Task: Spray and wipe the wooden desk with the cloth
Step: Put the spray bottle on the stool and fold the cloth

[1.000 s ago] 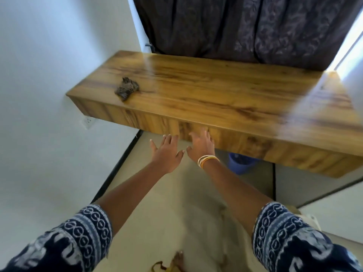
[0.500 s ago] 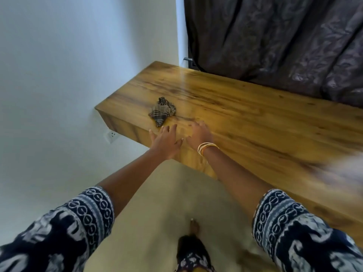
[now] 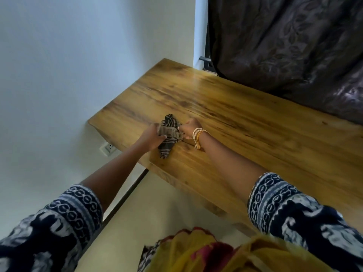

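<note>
A wall-mounted wooden desk (image 3: 245,122) runs from the left wall to the right, under a dark curtain. A crumpled brown striped cloth (image 3: 168,134) lies near the desk's front left corner. My left hand (image 3: 151,137) grips the cloth's left side. My right hand (image 3: 190,128), with bangles on the wrist, pinches the cloth's right side. Both hands hold it just above or on the desk top. No spray bottle is in view.
A white wall (image 3: 59,75) bounds the desk on the left, with a socket (image 3: 108,148) below the desk. A dark patterned curtain (image 3: 294,46) hangs behind the desk. Pale floor (image 3: 147,209) lies below, and yellow and red clothing (image 3: 196,254) fills the bottom edge.
I have stepped closer to the desk. Both hands went from open at the desk's front edge to closed on the cloth.
</note>
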A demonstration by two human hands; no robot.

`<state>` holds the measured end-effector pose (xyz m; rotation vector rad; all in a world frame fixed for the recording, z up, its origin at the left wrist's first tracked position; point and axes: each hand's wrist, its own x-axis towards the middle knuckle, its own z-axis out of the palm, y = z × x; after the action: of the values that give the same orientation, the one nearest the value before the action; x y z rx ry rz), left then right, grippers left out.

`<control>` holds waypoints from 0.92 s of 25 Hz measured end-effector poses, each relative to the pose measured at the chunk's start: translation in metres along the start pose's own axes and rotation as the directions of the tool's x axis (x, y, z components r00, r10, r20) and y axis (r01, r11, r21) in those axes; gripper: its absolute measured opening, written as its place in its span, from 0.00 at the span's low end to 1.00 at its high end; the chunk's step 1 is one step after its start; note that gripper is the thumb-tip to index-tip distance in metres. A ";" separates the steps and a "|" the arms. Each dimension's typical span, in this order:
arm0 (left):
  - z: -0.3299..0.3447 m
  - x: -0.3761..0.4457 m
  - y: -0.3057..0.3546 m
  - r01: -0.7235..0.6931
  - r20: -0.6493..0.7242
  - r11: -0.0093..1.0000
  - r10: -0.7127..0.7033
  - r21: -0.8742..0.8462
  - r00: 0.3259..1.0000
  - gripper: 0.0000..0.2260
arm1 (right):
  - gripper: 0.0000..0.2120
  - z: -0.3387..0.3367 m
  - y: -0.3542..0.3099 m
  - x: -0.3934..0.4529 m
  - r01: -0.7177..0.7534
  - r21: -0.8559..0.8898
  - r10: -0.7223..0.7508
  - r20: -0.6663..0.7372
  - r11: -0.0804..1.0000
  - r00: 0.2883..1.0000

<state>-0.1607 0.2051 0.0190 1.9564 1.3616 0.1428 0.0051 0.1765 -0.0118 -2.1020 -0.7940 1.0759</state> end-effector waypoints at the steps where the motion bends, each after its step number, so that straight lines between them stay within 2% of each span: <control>1: -0.001 0.009 0.001 0.031 0.025 0.999 -0.031 -0.022 0.999 0.25 | 0.10 0.000 -0.003 0.006 -0.029 0.005 0.029 0.038 1.000 0.999; 4: -0.004 0.032 0.000 0.151 0.067 0.985 -0.145 -0.087 0.987 0.20 | 0.28 -0.003 -0.012 0.014 -0.151 0.176 0.108 0.233 0.973 0.967; 8: -0.001 0.048 -0.004 0.310 0.269 0.910 -0.237 -0.274 0.934 0.22 | 0.37 0.001 -0.007 0.027 -0.204 0.259 0.098 0.370 0.944 0.924; 9: 0.001 0.047 -0.004 0.322 0.295 0.899 -0.234 -0.296 0.926 0.21 | 0.35 0.003 -0.003 0.029 -0.212 0.276 0.099 0.373 0.937 0.922; 11: 0.005 0.042 -0.004 0.338 0.317 0.871 -0.228 -0.356 0.920 0.19 | 0.21 0.007 0.002 0.024 -0.221 0.312 0.107 0.344 0.924 0.933; 13: 0.006 0.034 -0.005 0.419 0.379 0.754 -0.243 -0.505 0.893 0.18 | 0.10 0.011 0.006 0.008 -0.212 0.431 0.094 0.279 0.877 0.956; 15: 0.004 0.026 -0.004 0.493 0.468 0.592 -0.212 -0.637 0.858 0.16 | 0.10 0.012 0.011 -0.012 -0.184 0.621 0.049 0.228 0.762 0.972; 16: 0.004 0.021 -0.003 0.496 0.492 0.557 -0.172 -0.666 0.854 0.14 | 0.12 0.011 0.014 -0.023 -0.176 0.690 0.015 0.233 0.702 0.972; 19: 0.012 -0.006 0.007 0.427 0.490 0.595 -0.064 -0.681 0.870 0.08 | 0.14 0.008 0.031 -0.060 -0.204 0.780 -0.058 0.294 0.591 0.954; 21: 0.020 -0.028 0.011 0.396 0.473 0.619 -0.044 -0.678 0.880 0.09 | 0.10 0.005 0.046 -0.085 -0.206 0.783 -0.079 0.308 0.587 0.948; 23: 0.030 -0.050 0.014 0.386 0.473 0.651 -0.047 -0.654 0.880 0.13 | 0.08 0.001 0.064 -0.108 -0.153 0.779 -0.087 0.257 0.607 0.963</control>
<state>-0.1574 0.1451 0.0211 1.0338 1.0086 0.1183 -0.0335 0.0571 -0.0105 -1.2052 -0.2672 1.4223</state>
